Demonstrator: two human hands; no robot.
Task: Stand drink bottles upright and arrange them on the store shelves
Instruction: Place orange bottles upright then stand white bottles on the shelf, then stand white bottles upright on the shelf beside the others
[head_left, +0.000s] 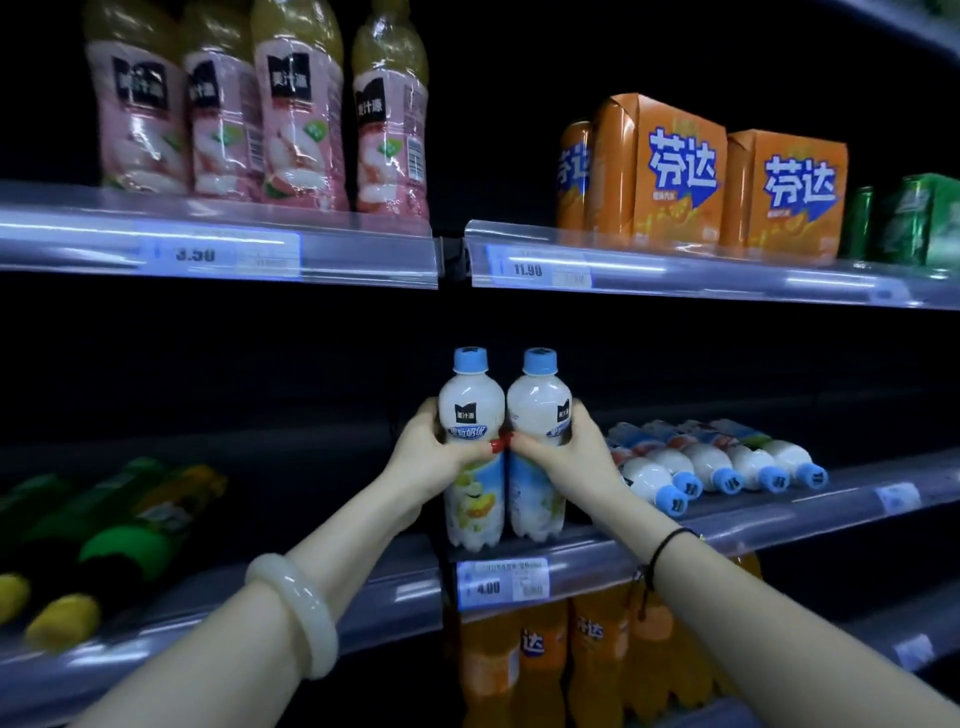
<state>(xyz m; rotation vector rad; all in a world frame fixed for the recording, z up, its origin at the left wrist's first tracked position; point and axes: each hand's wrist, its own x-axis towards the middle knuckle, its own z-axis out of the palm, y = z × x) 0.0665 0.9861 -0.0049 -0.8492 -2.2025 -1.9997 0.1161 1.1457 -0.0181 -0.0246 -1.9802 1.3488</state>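
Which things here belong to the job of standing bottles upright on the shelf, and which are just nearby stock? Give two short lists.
Part of the job:
left hand
right hand
two upright white bottles
white bottles lying flat
green bottles lying flat
middle shelf

Just nearby stock:
pink bottles
orange packs
green packs
orange bottles

Two upright milky drink bottles (501, 452) are smooth translucent plastic with glossy printed wraps and matt blue caps. The shelf edge strip (597, 558) is clear, shiny plastic. The orange multipacks (727, 182) look like smooth printed card. A pale bangle (296, 613) is polished and stone-like.
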